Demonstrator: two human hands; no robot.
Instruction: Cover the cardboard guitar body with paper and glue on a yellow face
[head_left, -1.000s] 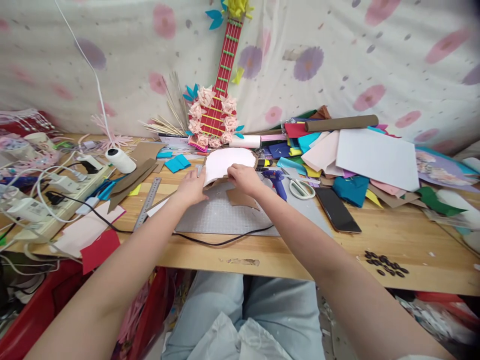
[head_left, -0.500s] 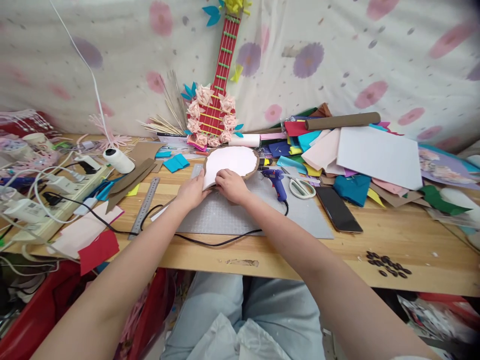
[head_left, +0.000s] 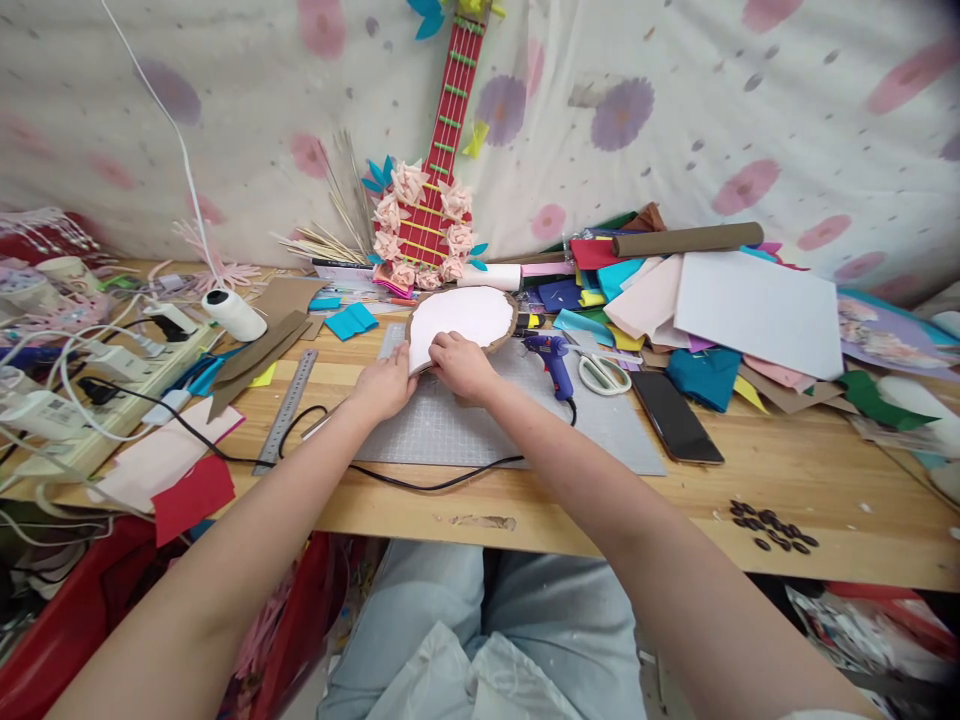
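Note:
A rounded white board with a brown paper edge (head_left: 466, 314) is held tilted above the grey cutting mat (head_left: 450, 430). My left hand (head_left: 386, 382) grips its lower left edge, fingers closed against the side. At the lower edge, my right hand (head_left: 459, 365) has its fingers curled over the rim; its thumb is hidden. Just right of the board lies a blue hot glue gun (head_left: 551, 362), its black cord crossing the front of the mat. White-handled scissors (head_left: 604, 374) rest beside the glue gun.
A red paper guitar with pink roses (head_left: 424, 235) leans on the curtain. A phone (head_left: 677, 418), dark oval beads (head_left: 772, 527) and a paper pile (head_left: 757, 310) lie right. A steel ruler (head_left: 286, 410), thread spool (head_left: 235, 315) and power strip (head_left: 120, 400) are left.
Both hands keep their hold on the board's lower edge, with barely any shift. The whole view has tilted slightly.

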